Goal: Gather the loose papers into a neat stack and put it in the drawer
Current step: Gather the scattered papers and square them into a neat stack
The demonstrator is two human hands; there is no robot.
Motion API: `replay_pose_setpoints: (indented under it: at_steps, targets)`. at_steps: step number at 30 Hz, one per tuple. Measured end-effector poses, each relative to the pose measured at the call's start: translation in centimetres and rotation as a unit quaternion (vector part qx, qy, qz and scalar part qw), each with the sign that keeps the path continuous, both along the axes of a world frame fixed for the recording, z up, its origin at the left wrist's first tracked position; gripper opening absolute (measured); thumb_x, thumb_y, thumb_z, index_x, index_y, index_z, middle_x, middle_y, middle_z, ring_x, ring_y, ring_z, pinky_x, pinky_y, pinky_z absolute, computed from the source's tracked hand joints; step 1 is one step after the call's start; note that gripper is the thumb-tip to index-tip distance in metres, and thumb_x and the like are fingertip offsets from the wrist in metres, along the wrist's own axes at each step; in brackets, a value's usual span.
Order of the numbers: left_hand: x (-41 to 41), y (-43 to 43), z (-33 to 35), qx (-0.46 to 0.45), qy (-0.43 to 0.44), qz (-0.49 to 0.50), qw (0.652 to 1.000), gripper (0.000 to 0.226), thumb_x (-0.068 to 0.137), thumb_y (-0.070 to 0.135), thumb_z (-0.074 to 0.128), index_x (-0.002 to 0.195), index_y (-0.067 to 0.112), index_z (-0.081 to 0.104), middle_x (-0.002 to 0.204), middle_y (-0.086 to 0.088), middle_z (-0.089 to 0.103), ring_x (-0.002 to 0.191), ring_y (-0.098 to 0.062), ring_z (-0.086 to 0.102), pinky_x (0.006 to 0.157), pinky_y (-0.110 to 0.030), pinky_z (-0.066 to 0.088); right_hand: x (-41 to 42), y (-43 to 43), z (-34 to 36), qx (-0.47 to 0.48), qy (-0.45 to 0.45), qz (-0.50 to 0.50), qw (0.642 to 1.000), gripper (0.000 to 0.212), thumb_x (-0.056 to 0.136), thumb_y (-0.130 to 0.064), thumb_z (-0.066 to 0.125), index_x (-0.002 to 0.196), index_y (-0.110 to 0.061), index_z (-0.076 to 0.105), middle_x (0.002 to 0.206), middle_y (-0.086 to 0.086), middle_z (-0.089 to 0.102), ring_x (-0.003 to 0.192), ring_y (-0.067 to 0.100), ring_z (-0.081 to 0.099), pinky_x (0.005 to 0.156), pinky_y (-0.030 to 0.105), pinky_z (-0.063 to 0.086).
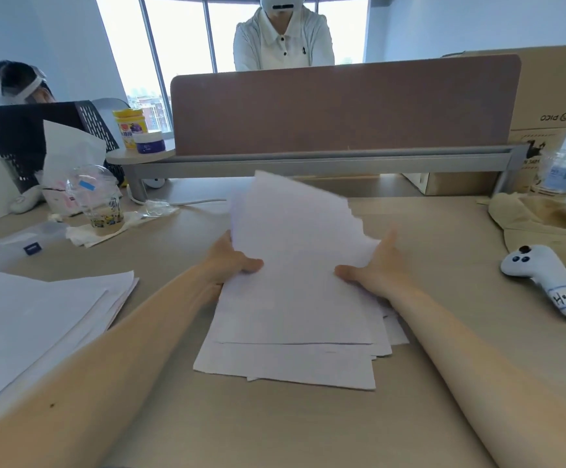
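Loose papers point(295, 298) lying uneven on the beige desk point(443, 383), far ends tilting up; left hand point(237, 261) and right hand point(376, 270) gripping opposite sides, thumbs on top. Brown divider point(342, 106) standing behind; window point(180, 35) lighting the room.

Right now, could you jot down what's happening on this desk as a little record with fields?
Activity: gathering loose papers, not yet a neat stack
Left hand: grips the left edge of the lifted sheets, thumb on top
Right hand: pinches their right edge
Lower sheets: fanned unevenly, flat on the desk
Second paper pile: on the left, neither hand on it
Nearby: white controller on the right, plastic cup on the left
Drawer: not in view
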State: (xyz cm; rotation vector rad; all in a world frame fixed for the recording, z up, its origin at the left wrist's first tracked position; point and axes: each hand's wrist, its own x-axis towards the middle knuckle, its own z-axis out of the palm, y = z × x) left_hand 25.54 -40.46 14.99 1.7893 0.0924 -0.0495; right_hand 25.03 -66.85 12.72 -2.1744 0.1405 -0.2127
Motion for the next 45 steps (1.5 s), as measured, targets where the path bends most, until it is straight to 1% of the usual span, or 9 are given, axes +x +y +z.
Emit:
replay_pose_setpoints:
  at_steps: [5, 10, 17, 23, 26, 30, 36, 39, 45]
  targets:
    - [-2.1, 1.8, 3.5, -0.107, -0.124, 0.006, 0.987, 0.040, 0.064, 0.001, 0.083, 0.099, 0.013, 0.068, 0.094, -0.005, 0.076, 0.083, -0.025, 0.073, 0.073, -0.042, 0.061, -0.4, -0.2, 4.1, 0.257, 0.053, 0.119, 0.958, 0.094, 0.026, -0.054, 0.096, 0.108, -0.016, 0.069, 0.106, 0.005, 0.076, 0.092, 0.022, 0.073, 0.086, 0.042, 0.057]
    - [-3.6, 2.6, 11.2, -0.100, -0.276, 0.032, 0.955, 0.030, 0.073, -0.002, 0.080, 0.093, 0.018, 0.070, 0.090, 0.004, 0.077, 0.084, -0.015, 0.074, 0.070, -0.029, 0.061, -1.5, 0.7, 13.7, 0.167, -0.201, 0.142, 0.955, 0.022, 0.075, -0.017, 0.083, 0.091, -0.023, 0.070, 0.088, -0.011, 0.072, 0.085, 0.008, 0.072, 0.075, 0.025, 0.058]
    - [-4.0, 2.7, 11.5, -0.067, -0.257, 0.012, 0.964, 0.054, 0.065, 0.007, 0.087, 0.115, 0.007, 0.068, 0.104, -0.005, 0.076, 0.093, -0.017, 0.073, 0.080, -0.034, 0.057, -2.9, 1.6, 13.8, 0.224, -0.212, 0.172, 0.936, 0.031, 0.071, -0.017, 0.085, 0.101, -0.013, 0.075, 0.102, 0.004, 0.077, 0.096, 0.017, 0.073, 0.090, 0.040, 0.057]
    - [-4.2, 2.5, 10.1, -0.056, -0.276, 0.010, 0.959, 0.071, 0.059, 0.015, 0.093, 0.123, 0.011, 0.061, 0.107, -0.003, 0.075, 0.096, -0.018, 0.073, 0.080, -0.034, 0.059, -3.4, 2.9, 11.9, 0.273, -0.230, 0.141, 0.923, 0.037, 0.066, -0.017, 0.088, 0.097, -0.004, 0.074, 0.090, 0.002, 0.078, 0.085, 0.016, 0.075, 0.078, 0.034, 0.061]
    - [-5.0, 2.6, 11.2, -0.105, -0.301, 0.029, 0.947, 0.057, 0.063, 0.023, 0.090, 0.114, 0.012, 0.067, 0.105, -0.004, 0.076, 0.096, -0.022, 0.073, 0.078, -0.036, 0.060, -3.9, 3.2, 13.3, 0.287, -0.274, 0.147, 0.906, 0.022, 0.069, -0.009, 0.086, 0.088, -0.009, 0.074, 0.082, -0.002, 0.078, 0.080, 0.019, 0.075, 0.070, 0.031, 0.060]
    - [-5.3, 4.0, 12.0, -0.163, -0.282, 0.045, 0.944, 0.019, 0.092, 0.040, 0.062, 0.102, 0.026, 0.072, 0.105, 0.001, 0.076, 0.101, -0.022, 0.071, 0.088, -0.044, 0.056, -4.0, 2.5, 13.5, 0.282, -0.270, 0.203, 0.898, 0.030, 0.067, -0.006, 0.084, 0.094, -0.014, 0.073, 0.090, -0.001, 0.078, 0.088, 0.022, 0.075, 0.073, 0.033, 0.060]
    - [-5.3, 4.3, 12.2, -0.142, -0.252, 0.035, 0.957, 0.046, 0.100, 0.055, 0.032, 0.116, 0.030, 0.066, 0.114, 0.002, 0.072, 0.114, -0.028, 0.064, 0.088, -0.045, 0.053, -4.1, 3.0, 11.2, 0.296, -0.226, 0.212, 0.903, 0.038, 0.060, -0.016, 0.083, 0.096, -0.015, 0.073, 0.093, -0.001, 0.078, 0.090, 0.022, 0.074, 0.078, 0.036, 0.059]
    - [-5.4, 3.9, 13.6, -0.110, -0.271, 0.002, 0.956, 0.072, 0.079, 0.077, 0.048, 0.133, 0.030, 0.048, 0.131, 0.001, 0.062, 0.118, -0.021, 0.062, 0.098, -0.051, 0.049, -4.2, 3.0, 11.7, 0.313, -0.223, 0.222, 0.896, 0.040, 0.060, -0.014, 0.082, 0.099, -0.011, 0.072, 0.096, 0.002, 0.078, 0.091, 0.023, 0.074, 0.078, 0.035, 0.059]
    - [-5.6, 2.2, 10.1, -0.083, -0.269, -0.038, 0.959, 0.084, 0.063, 0.033, 0.088, 0.132, 0.015, 0.045, 0.126, -0.010, 0.063, 0.108, -0.021, 0.068, 0.085, -0.040, 0.058, -4.1, 3.5, 10.6, 0.314, -0.189, 0.202, 0.908, 0.040, 0.063, -0.020, 0.083, 0.099, -0.006, 0.074, 0.101, 0.009, 0.077, 0.095, 0.027, 0.073, 0.083, 0.040, 0.057]
